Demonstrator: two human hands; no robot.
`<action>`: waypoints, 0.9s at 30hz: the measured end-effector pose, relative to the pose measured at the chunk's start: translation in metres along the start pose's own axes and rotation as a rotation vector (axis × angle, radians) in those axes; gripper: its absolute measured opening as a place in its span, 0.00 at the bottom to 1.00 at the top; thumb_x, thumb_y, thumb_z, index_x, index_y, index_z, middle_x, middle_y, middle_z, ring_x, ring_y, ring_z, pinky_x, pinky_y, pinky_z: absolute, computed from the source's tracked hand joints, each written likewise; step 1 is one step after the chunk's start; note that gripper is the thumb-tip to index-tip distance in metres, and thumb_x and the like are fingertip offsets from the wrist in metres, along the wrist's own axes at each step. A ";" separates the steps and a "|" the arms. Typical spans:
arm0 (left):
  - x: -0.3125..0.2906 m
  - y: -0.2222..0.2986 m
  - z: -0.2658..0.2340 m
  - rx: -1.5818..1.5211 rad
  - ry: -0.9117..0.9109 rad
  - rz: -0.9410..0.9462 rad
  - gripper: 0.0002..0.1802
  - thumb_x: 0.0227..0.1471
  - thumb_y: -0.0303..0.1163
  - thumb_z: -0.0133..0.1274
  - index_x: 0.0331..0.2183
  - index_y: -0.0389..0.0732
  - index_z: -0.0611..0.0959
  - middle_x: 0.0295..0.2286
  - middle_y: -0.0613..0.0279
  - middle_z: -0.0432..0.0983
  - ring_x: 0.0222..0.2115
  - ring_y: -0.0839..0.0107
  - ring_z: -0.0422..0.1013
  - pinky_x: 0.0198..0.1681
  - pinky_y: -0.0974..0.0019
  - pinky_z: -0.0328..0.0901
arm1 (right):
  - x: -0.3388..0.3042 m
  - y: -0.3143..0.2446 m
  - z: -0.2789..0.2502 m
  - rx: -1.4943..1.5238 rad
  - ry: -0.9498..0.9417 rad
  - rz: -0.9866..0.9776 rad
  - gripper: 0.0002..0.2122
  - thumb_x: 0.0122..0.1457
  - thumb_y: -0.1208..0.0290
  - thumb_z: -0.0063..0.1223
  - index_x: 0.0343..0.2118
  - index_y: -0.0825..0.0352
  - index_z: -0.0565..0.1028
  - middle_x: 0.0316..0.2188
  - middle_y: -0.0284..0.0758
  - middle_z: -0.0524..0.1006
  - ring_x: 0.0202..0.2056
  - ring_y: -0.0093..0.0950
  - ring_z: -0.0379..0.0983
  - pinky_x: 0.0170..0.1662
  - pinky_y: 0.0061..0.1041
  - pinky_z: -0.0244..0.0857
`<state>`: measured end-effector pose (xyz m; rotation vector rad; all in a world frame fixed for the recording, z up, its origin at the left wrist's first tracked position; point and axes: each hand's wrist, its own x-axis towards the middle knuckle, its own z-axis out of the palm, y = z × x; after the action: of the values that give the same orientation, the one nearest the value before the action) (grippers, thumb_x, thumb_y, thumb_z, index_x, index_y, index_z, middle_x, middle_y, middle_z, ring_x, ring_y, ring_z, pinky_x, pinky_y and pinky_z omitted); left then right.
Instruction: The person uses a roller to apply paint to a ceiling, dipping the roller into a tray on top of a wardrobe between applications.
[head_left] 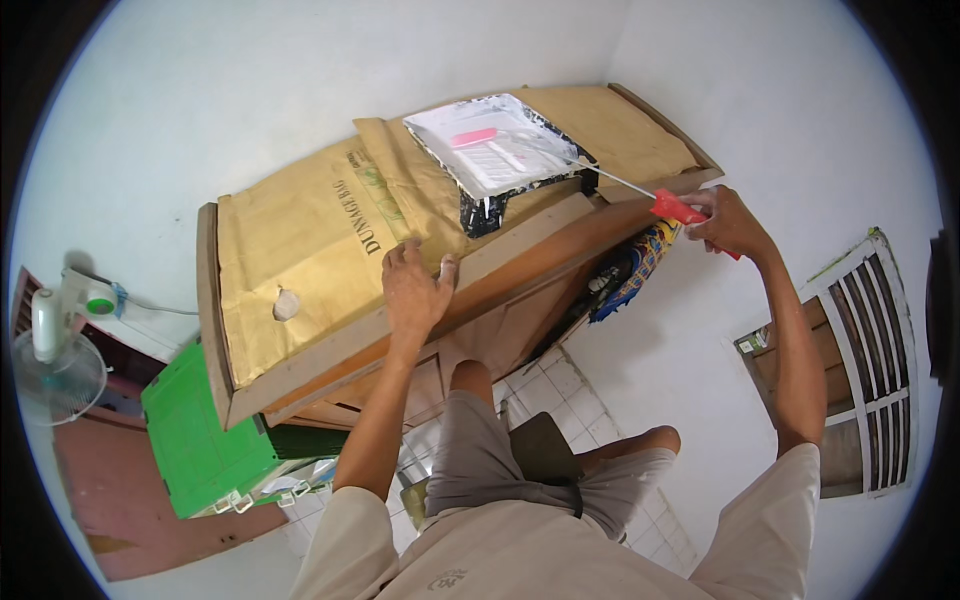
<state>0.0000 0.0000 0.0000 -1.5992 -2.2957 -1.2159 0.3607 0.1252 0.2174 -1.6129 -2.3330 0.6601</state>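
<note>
My right hand is closed around the red handle of a small paint roller, out past the right end of the cabinet top. Its thin metal rod slants leftward into a paint tray, where the pink roller head lies on the white-coated surface. White paint covers the tray's inside, and its black outer edge is splattered. Fingers spread, my left hand rests on a brown paper bag at the front edge, left of the tray, holding nothing.
The bag covers the top of a wooden cabinet against white walls. On the left are a green storage box and a fan. A blue and yellow cloth hangs at the cabinet's right end. A slatted window is at right.
</note>
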 end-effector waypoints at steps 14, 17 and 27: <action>-0.001 0.004 -0.002 -0.016 0.008 0.031 0.28 0.48 0.43 0.54 0.43 0.29 0.74 0.40 0.36 0.71 0.45 0.45 0.66 0.50 0.52 0.61 | -0.027 -0.014 -0.026 -0.070 0.000 0.065 0.22 0.43 0.81 0.55 0.46 0.73 0.75 0.22 0.36 0.74 0.14 0.21 0.69 0.18 0.20 0.66; -0.001 0.007 -0.002 -0.011 0.001 0.020 0.28 0.48 0.43 0.55 0.43 0.29 0.74 0.40 0.36 0.71 0.44 0.44 0.66 0.50 0.52 0.61 | -0.016 -0.015 -0.027 -0.079 -0.018 -0.017 0.22 0.40 0.80 0.56 0.44 0.75 0.75 0.18 0.34 0.74 0.13 0.21 0.68 0.17 0.20 0.65; -0.003 0.005 -0.006 -0.025 -0.002 0.020 0.27 0.48 0.43 0.55 0.42 0.29 0.75 0.40 0.37 0.72 0.45 0.44 0.66 0.49 0.51 0.62 | -0.038 -0.027 -0.043 -0.155 0.007 0.012 0.22 0.40 0.82 0.56 0.43 0.75 0.76 0.17 0.34 0.73 0.12 0.20 0.67 0.17 0.20 0.64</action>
<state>0.0029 -0.0052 0.0052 -1.6274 -2.2693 -1.2439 0.3708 0.0921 0.2708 -1.6907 -2.4248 0.4859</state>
